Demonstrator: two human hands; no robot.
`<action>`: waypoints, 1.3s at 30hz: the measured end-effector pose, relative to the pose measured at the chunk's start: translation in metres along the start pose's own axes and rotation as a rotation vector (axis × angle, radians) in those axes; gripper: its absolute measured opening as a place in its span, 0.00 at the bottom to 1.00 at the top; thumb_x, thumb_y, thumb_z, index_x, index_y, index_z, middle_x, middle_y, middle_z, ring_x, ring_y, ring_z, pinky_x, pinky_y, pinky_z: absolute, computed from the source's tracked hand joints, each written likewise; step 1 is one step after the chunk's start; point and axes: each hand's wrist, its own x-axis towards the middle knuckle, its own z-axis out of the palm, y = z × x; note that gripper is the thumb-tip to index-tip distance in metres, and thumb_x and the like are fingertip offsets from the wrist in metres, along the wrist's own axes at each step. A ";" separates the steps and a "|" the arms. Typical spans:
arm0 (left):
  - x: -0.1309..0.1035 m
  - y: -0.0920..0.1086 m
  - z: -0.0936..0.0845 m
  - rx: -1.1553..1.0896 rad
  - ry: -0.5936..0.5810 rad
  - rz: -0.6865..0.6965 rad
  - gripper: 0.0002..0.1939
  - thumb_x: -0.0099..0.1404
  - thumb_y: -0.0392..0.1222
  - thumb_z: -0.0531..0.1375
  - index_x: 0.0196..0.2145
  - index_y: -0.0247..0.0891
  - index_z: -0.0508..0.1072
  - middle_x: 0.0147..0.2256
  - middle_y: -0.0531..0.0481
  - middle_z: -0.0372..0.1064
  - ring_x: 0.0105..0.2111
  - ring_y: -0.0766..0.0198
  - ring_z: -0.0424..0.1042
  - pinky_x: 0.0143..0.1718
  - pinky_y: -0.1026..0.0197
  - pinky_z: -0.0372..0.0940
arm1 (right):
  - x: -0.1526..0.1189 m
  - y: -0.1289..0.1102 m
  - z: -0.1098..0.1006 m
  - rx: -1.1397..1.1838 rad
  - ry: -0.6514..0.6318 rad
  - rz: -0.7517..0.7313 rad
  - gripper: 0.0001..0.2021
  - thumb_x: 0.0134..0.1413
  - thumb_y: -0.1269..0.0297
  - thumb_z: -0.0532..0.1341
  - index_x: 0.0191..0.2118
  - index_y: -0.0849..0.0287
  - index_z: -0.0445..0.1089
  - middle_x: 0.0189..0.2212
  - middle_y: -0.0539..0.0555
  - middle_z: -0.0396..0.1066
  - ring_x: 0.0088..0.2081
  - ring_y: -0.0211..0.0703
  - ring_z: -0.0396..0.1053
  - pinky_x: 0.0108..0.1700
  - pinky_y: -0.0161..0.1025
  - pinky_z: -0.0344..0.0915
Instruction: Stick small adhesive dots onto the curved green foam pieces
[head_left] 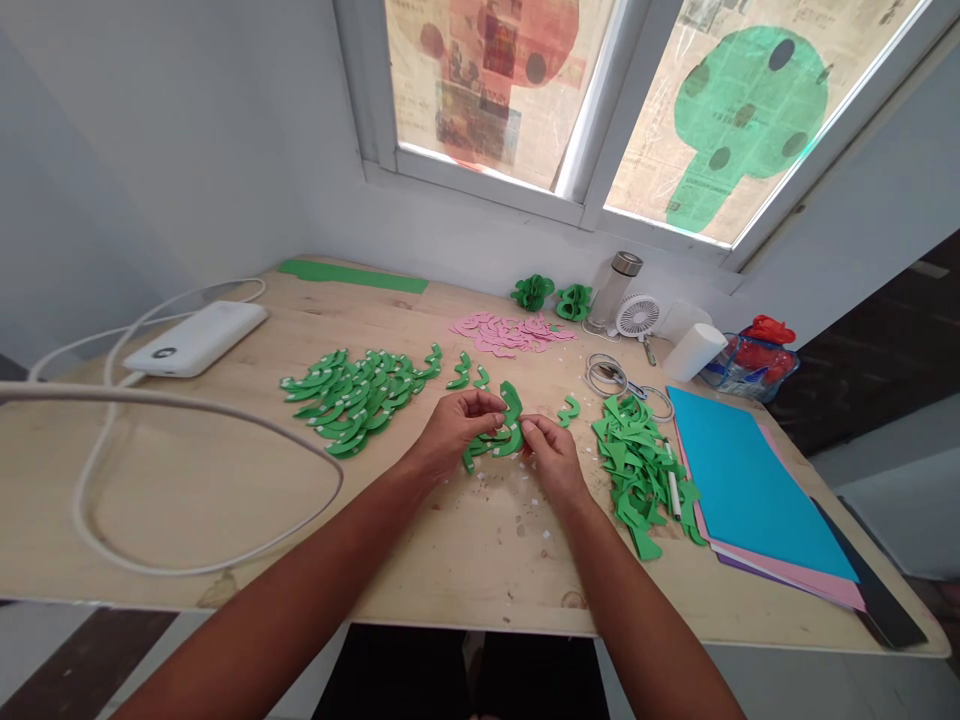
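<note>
A curved green paper cutout (511, 402) is held up between both hands over the middle of the table. My left hand (459, 432) pinches its left side with thumb and fingertips. My right hand (555, 455) is closed, its fingertips at the cutout's right edge. Beneath the hands lie a few more green pieces, partly covered. Left of them spreads a pile of wavy green cutouts (367, 390) bearing small white squares. A small wavy green piece (568, 410) lies just beyond my right hand, and tiny white scraps are scattered nearby.
Green offcuts (637, 460) with a white pen (674, 490) lie right, beside blue sheets (750, 480). Pink cutouts (510, 333), a glass bottle (615, 290) and a small fan (637, 316) stand behind. A white power bank (196, 338) with looping cables occupies the left.
</note>
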 end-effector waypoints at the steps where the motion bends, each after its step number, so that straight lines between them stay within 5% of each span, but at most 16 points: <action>1: -0.001 0.000 0.001 -0.004 0.005 0.005 0.12 0.42 0.39 0.69 0.26 0.34 0.73 0.24 0.54 0.69 0.24 0.68 0.67 0.27 0.65 0.64 | 0.000 -0.001 0.000 -0.020 -0.009 -0.006 0.13 0.51 0.55 0.58 0.33 0.60 0.71 0.23 0.49 0.67 0.25 0.37 0.61 0.28 0.34 0.58; 8: -0.003 -0.005 0.007 0.062 0.022 0.051 0.10 0.44 0.39 0.67 0.26 0.34 0.73 0.24 0.53 0.69 0.26 0.66 0.69 0.29 0.63 0.65 | 0.000 0.005 0.001 -0.280 0.054 -0.032 0.07 0.47 0.60 0.60 0.26 0.58 0.66 0.17 0.44 0.56 0.21 0.34 0.53 0.23 0.33 0.49; 13: -0.004 -0.007 0.009 0.107 0.015 0.075 0.10 0.45 0.40 0.66 0.27 0.35 0.73 0.24 0.52 0.70 0.26 0.64 0.69 0.28 0.63 0.65 | 0.002 0.011 0.000 -0.191 0.044 -0.008 0.12 0.47 0.58 0.60 0.21 0.58 0.60 0.15 0.43 0.51 0.19 0.32 0.49 0.22 0.33 0.45; 27: -0.005 0.007 -0.002 0.036 -0.211 0.056 0.14 0.48 0.40 0.68 0.34 0.36 0.74 0.31 0.50 0.72 0.30 0.64 0.71 0.34 0.62 0.67 | 0.000 -0.001 0.000 0.187 -0.029 0.104 0.14 0.42 0.54 0.65 0.25 0.59 0.65 0.21 0.47 0.65 0.22 0.34 0.58 0.25 0.32 0.53; 39: -0.003 0.005 -0.002 0.049 -0.194 0.049 0.12 0.47 0.39 0.68 0.31 0.35 0.74 0.28 0.51 0.71 0.28 0.65 0.71 0.33 0.62 0.67 | -0.002 -0.006 0.000 0.141 -0.036 0.084 0.13 0.45 0.53 0.63 0.25 0.59 0.66 0.22 0.48 0.67 0.23 0.35 0.60 0.25 0.32 0.54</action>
